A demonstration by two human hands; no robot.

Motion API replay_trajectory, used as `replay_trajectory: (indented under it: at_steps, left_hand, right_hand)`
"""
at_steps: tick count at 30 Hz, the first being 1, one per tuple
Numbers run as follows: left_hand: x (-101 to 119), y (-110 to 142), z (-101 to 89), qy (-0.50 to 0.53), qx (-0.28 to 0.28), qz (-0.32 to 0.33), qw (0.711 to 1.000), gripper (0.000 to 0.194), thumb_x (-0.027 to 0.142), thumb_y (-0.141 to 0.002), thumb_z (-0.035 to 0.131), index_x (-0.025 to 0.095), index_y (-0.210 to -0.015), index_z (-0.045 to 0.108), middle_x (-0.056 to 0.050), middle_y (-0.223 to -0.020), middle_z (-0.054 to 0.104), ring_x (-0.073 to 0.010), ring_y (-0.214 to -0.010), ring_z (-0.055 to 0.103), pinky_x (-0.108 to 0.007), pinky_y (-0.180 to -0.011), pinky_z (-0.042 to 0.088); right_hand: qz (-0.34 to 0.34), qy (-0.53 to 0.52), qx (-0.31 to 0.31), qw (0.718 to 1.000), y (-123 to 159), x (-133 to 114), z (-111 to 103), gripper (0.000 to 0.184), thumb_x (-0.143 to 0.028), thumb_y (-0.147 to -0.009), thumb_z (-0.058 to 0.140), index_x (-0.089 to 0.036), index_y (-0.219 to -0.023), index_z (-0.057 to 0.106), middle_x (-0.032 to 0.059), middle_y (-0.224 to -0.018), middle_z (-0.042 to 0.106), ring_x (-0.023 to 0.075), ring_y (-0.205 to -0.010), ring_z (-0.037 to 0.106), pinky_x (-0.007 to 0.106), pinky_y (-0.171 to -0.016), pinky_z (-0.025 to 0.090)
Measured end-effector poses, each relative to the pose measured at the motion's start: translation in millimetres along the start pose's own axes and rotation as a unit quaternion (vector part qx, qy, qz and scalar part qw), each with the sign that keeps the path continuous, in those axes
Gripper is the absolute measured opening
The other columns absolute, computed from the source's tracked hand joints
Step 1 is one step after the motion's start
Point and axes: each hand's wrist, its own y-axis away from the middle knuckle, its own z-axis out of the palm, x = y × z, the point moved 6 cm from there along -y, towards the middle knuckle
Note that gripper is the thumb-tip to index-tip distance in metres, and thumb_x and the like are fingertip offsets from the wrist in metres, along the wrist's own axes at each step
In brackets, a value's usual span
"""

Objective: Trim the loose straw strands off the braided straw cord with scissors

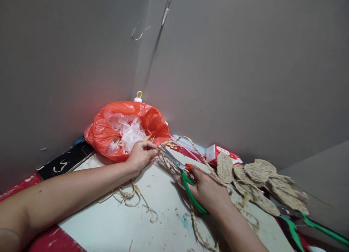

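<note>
My right hand (208, 188) is closed on a pair of scissors (174, 160) with green and orange handles. Their blades point up and left toward my left hand (141, 155). Between thumb and fingers, my left hand pinches the braided straw cord (188, 140) just at the blade tips. From there the cord loops up and over to the right, past my right hand. More of the braid hangs below onto the white board (109, 226). A red plastic bag (102, 126) holding white plastic and straw bits stands open just behind my left hand.
Several coiled straw oval pieces (225, 168) are piled at the right, beside a red-and-white packet (214, 154). Green handles (290, 226) show at the lower right. Loose straw ends (148, 208) lie on the board. Grey walls close off the back.
</note>
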Motion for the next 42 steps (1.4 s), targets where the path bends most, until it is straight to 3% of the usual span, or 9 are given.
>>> replay_trajectory:
  at_steps: [10,16,20,23,26,29,34,37,42]
  left_hand:
    - [-2.7,-3.7,-3.5,-0.002,0.023,0.001,1.0,0.01,0.012,-0.059,0.072,0.012,-0.064,0.064,0.001,-0.057,0.061,-0.0043,-0.046,0.046,-0.017,-0.043,0.031]
    - [-2.4,-4.5,-3.2,0.024,0.014,-0.006,1.0,0.012,0.014,-0.061,0.072,0.014,-0.069,0.063,0.002,-0.057,0.059,-0.0043,-0.041,0.045,-0.018,-0.04,0.03]
    - [-6.6,-4.3,1.6,0.027,-0.034,-0.024,0.999,0.012,0.015,-0.063,0.07,0.014,-0.072,0.062,0.002,-0.053,0.057,-0.0038,-0.037,0.04,-0.018,-0.037,0.025]
    - [-8.4,-1.8,5.2,0.022,-0.064,-0.03,0.997,0.015,0.017,-0.063,0.072,0.014,-0.074,0.063,0.002,-0.053,0.056,-0.0038,-0.038,0.04,-0.018,-0.039,0.026]
    - [-9.7,3.2,9.9,0.01,-0.094,-0.05,0.994,0.015,0.019,-0.064,0.072,0.013,-0.076,0.065,0.001,-0.057,0.056,-0.0031,-0.04,0.039,-0.018,-0.04,0.026]
    - [-7.7,7.8,13.9,0.0,-0.118,-0.056,0.991,0.014,0.021,-0.063,0.072,0.013,-0.072,0.064,0.002,-0.057,0.055,-0.0028,-0.04,0.04,-0.018,-0.04,0.027]
    - [-3.5,5.6,9.1,0.01,-0.075,-0.046,0.996,0.022,0.027,-0.058,0.077,0.015,-0.071,0.064,0.002,-0.054,0.057,-0.0059,-0.043,0.045,-0.019,-0.043,0.031]
    - [-3.5,2.7,6.3,0.031,-0.059,-0.043,0.997,0.025,0.027,-0.054,0.079,0.015,-0.07,0.064,0.002,-0.052,0.057,-0.0069,-0.042,0.046,-0.019,-0.043,0.029]
    - [-8.0,-0.3,2.8,0.041,-0.04,-0.035,0.998,0.019,0.023,-0.055,0.076,0.014,-0.066,0.064,0.003,-0.048,0.054,-0.0062,-0.039,0.042,-0.019,-0.041,0.027]
  right_hand:
    - [0.024,-0.041,-0.029,0.998,0.8,5.4,11.1,0.031,-0.055,-0.078,0.048,-0.027,-0.076,0.06,0.0009,-0.07,0.065,0.018,-0.064,0.057,0.025,-0.055,0.032]
    - [0.009,-0.065,0.094,0.993,-1.9,16.5,8.3,0.04,-0.061,-0.076,0.046,-0.024,-0.07,0.059,0.0007,-0.054,0.056,0.0161,-0.052,0.05,0.025,-0.05,0.03]
    - [0.036,-0.141,0.193,0.97,-0.3,28.7,-0.7,0.048,-0.066,-0.075,0.043,-0.022,-0.074,0.061,0.0004,-0.053,0.057,0.0144,-0.047,0.049,0.025,-0.05,0.035]
    - [-0.005,-0.175,0.241,0.955,2.6,26.5,-9.6,0.047,-0.064,-0.076,0.045,-0.02,-0.079,0.062,0.0018,-0.058,0.06,0.0151,-0.052,0.053,0.025,-0.055,0.04]
    - [-0.041,-0.187,0.223,0.956,4.0,18.6,-14.0,0.044,-0.061,-0.076,0.047,-0.02,-0.079,0.062,0.0037,-0.065,0.063,0.0167,-0.059,0.057,0.025,-0.059,0.042]
    - [-0.031,-0.174,0.159,0.971,4.2,13.8,-14.5,0.043,-0.06,-0.078,0.046,-0.02,-0.086,0.062,0.0045,-0.07,0.065,0.0184,-0.064,0.059,0.026,-0.062,0.043]
    - [-0.008,-0.113,0.084,0.99,6.4,17.5,-24.3,0.043,-0.058,-0.08,0.044,-0.023,-0.102,0.058,0.0059,-0.081,0.066,0.0224,-0.077,0.061,0.028,-0.063,0.042]
    - [-0.019,-0.084,0.08,0.993,7.2,16.8,-33.9,0.041,-0.054,-0.082,0.042,-0.024,-0.105,0.056,0.006,-0.085,0.066,0.022,-0.074,0.061,0.028,-0.062,0.041]
    - [-0.056,0.004,0.128,0.99,10.3,-3.6,-38.1,0.033,-0.051,-0.079,0.047,-0.025,-0.096,0.059,0.0044,-0.081,0.067,0.0223,-0.072,0.062,0.03,-0.064,0.04]
